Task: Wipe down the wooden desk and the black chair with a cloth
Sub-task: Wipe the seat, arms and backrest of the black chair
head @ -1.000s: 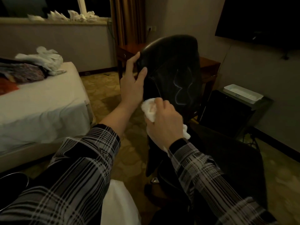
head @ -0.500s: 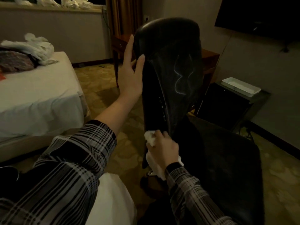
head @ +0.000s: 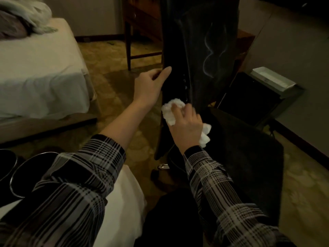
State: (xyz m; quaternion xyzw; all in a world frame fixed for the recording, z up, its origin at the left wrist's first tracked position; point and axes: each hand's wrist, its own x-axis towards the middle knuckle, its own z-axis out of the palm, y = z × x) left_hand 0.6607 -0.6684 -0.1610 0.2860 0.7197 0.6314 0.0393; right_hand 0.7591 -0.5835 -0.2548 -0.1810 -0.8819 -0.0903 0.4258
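The black chair (head: pixel 201 50) stands in the middle of the view, its tall backrest upright and its dark seat (head: pixel 245 150) stretching toward me on the right. My right hand (head: pixel 187 125) grips a white cloth (head: pixel 170 111) and presses it against the lower left edge of the backrest. My left hand (head: pixel 149 86) holds the backrest's left edge higher up, thumb on the front and fingers curled behind it. The wooden desk (head: pixel 140 18) stands behind the chair, mostly hidden by it.
A bed with white sheets (head: pixel 35 68) fills the left side, with crumpled linen on it. A black cabinet (head: pixel 249 97) with a white tray (head: pixel 272 81) on top stands at the right by the wall. Patterned carpet (head: pixel 110 68) lies between.
My left hand slid down the backrest's left edge from near the top to its middle. My right hand with the cloth moved down the edge to its lower part. The view tilted downward.
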